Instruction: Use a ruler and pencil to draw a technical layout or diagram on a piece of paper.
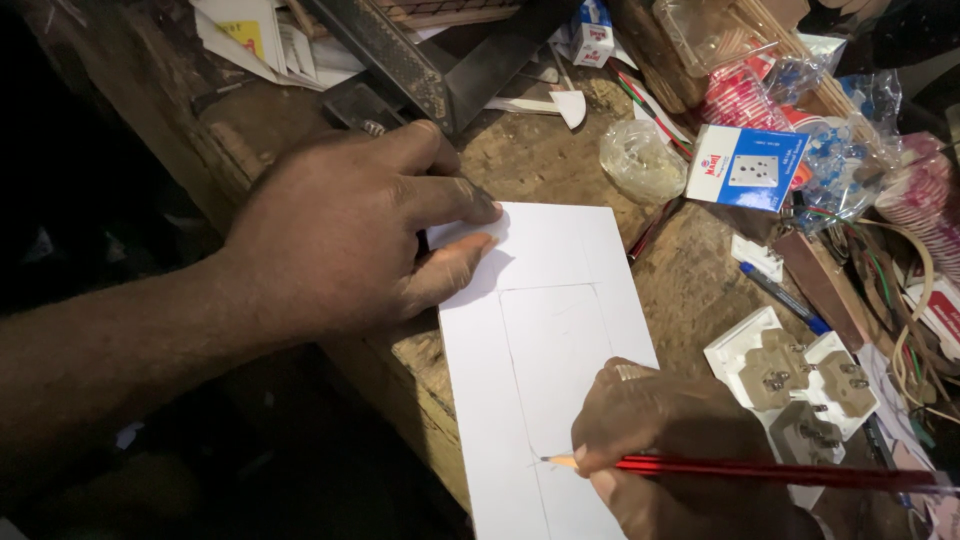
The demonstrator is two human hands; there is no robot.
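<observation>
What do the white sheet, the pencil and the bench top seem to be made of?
Sheet: thin, stiff, matte white, with pencil lines showing on it; plastic or card, cannot tell which. Pencil: wood, judging by the pale sharpened tip, under glossy red paint. Bench: rough, worn wood, brown and pitted. The left hand presses on the sheet; the right hand holds the pencil.

The bare upper middle of the white sheet [560, 250] lies open between the left hand [350, 230] and right hand [665, 445], while white socket parts [795, 385], a blue-and-white box [745, 165] and tangled wires [900, 300] crowd the right side
</observation>
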